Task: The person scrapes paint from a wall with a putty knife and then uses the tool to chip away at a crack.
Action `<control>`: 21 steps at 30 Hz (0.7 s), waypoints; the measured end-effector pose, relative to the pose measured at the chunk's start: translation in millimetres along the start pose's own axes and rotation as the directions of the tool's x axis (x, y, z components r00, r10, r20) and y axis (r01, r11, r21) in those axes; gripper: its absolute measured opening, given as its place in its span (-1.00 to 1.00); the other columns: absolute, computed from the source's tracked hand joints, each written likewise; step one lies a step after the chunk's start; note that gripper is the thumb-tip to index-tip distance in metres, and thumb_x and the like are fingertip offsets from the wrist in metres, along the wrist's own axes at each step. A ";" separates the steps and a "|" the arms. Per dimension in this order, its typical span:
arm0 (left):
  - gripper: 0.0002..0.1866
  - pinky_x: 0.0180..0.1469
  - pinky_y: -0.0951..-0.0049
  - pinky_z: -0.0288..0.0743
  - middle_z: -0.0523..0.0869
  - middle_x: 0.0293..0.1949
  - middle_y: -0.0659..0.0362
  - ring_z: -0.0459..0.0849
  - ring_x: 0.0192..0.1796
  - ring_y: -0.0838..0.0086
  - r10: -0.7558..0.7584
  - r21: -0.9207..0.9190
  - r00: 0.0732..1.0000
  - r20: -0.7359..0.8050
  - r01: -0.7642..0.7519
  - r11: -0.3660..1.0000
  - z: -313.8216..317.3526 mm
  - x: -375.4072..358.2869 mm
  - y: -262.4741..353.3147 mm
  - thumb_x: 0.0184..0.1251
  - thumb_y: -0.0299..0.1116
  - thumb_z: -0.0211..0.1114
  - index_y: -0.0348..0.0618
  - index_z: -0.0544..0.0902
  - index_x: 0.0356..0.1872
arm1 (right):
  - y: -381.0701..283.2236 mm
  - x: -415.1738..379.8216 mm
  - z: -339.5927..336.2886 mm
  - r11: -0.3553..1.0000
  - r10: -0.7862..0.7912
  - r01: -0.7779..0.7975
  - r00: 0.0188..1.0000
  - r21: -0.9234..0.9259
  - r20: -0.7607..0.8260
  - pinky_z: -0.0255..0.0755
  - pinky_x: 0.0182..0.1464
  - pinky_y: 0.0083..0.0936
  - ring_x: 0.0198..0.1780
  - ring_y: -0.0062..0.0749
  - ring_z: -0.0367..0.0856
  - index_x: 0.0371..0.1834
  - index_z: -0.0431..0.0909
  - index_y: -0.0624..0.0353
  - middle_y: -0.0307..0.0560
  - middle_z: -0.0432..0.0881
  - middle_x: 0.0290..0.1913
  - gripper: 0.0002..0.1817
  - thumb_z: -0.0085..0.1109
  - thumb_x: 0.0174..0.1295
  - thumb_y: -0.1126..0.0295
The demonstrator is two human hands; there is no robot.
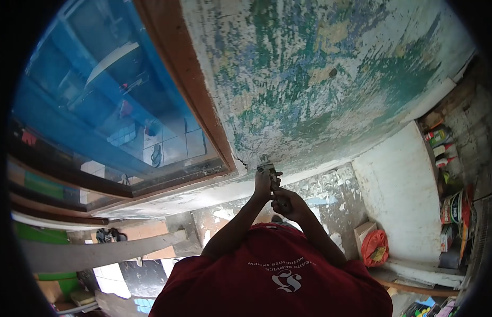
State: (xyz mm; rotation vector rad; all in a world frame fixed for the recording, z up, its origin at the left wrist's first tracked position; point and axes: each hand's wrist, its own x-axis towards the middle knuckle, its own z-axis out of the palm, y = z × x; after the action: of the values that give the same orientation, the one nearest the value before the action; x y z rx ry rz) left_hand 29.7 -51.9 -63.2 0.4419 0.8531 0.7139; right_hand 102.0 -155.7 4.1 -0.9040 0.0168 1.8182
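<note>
Both of my hands are together in front of the wall (pixel 320 79), which has patchy green, white and cream paint. My left hand (pixel 263 184) is closed at the upper part of a scraper-like tool (pixel 266 168), whose flat end is near the wall's lower edge. Just below and to the right, my right hand (pixel 289 205) is wrapped round the lower part, the handle. The tool's exact shape is partly hidden by my fingers. A brown window frame (pixel 190 68) stands to the left of the hands.
Blue-tinted glass (pixel 98 79) fills the window at left. At right, a white panel (pixel 396 185) stands beside shelves with bottles (pixel 441 148) and a paint bucket (pixel 453 208). A red bag (pixel 375 248) lies low at right. Pale flakes cover the floor (pixel 330 185).
</note>
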 end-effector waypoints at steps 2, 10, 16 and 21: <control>-0.74 -0.55 0.46 0.47 0.63 -0.34 -0.04 0.54 -0.51 0.42 -0.086 -0.102 0.996 0.035 0.090 0.991 -7.1 -3.4 0.9 0.34 -0.29 -0.14 -0.29 0.38 -0.19 | -3.1 -3.8 2.9 0.998 0.037 -0.038 0.999 0.047 0.013 0.15 -0.70 -0.80 -0.64 -0.69 0.26 -0.17 0.34 0.10 -0.26 0.43 -0.44 -0.85 -0.02 0.22 0.38; -0.69 -0.52 0.67 0.30 0.38 -0.58 0.27 0.34 -0.58 0.61 -0.085 -0.493 0.978 0.193 0.172 0.853 -59.8 -1.0 -4.8 0.40 -0.24 -0.23 -0.27 0.40 -0.27 | 13.7 1.7 46.3 0.947 0.015 -0.030 0.999 -0.320 -0.050 0.03 -0.71 -0.72 -0.65 -0.68 0.23 -0.23 0.32 0.04 -0.29 0.32 -0.50 -0.88 -0.04 0.17 0.40; -0.71 -0.57 0.67 0.18 0.27 -0.67 0.35 0.24 -0.63 0.67 -0.106 -0.430 0.976 0.191 0.181 0.884 -66.4 1.9 6.1 0.39 -0.28 -0.27 -0.22 0.37 -0.39 | 22.1 14.0 52.9 0.928 -0.012 -0.003 0.999 -0.373 -0.037 -0.02 -0.75 -0.71 -0.68 -0.68 0.19 -0.25 0.28 0.05 -0.29 0.29 -0.52 -0.88 -0.09 0.15 0.45; -0.72 -0.59 0.66 0.18 0.28 -0.68 0.34 0.24 -0.64 0.66 -0.143 -0.424 0.970 0.199 0.217 0.879 -70.9 -0.9 5.9 0.39 -0.29 -0.25 -0.21 0.37 -0.42 | 24.2 14.1 55.1 0.947 0.005 -0.023 0.998 -0.322 -0.057 -0.04 -0.77 -0.74 -0.69 -0.69 0.19 -0.23 0.27 0.06 -0.26 0.29 -0.53 -0.87 -0.12 0.15 0.46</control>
State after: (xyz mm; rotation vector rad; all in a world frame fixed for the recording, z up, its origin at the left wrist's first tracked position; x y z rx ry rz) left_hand -30.0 -43.3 -101.0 0.0060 0.5445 0.6646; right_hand 48.9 -132.6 25.8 -1.1860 -0.2468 1.8388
